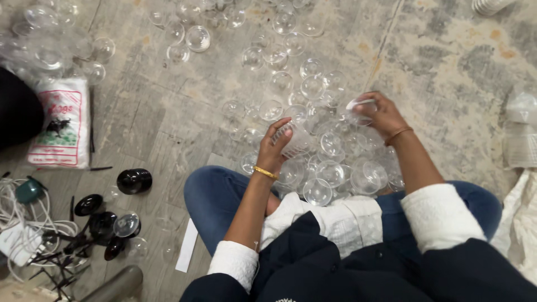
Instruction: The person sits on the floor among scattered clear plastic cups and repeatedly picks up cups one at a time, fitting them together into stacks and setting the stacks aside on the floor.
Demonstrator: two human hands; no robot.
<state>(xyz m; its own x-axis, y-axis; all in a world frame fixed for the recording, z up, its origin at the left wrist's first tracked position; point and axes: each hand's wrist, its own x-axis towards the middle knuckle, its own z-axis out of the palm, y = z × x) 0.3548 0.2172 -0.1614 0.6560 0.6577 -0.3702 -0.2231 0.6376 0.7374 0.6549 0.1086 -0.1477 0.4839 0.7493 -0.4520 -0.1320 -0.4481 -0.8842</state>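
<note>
I sit on the floor with a heap of clear plastic dome lids (pixel 330 168) in front of my knees. My left hand (pixel 275 146), with a gold bangle at the wrist, grips a stack of nested clear lids (pixel 295 140) held on its side. My right hand (pixel 380 114), wearing a thin bracelet, holds a single clear lid (pixel 358 107) just above the heap, a little right of the stack. More clear lids (pixel 268 56) lie scattered across the floor beyond the heap.
A white printed sack (pixel 61 126) and a bag of clear lids (pixel 45 45) lie at the left. Black dome pieces (pixel 134 180), white cables (pixel 28 229) and a grey tube (pixel 114 285) sit at lower left. White wrapping (pixel 520 140) lies at the right edge.
</note>
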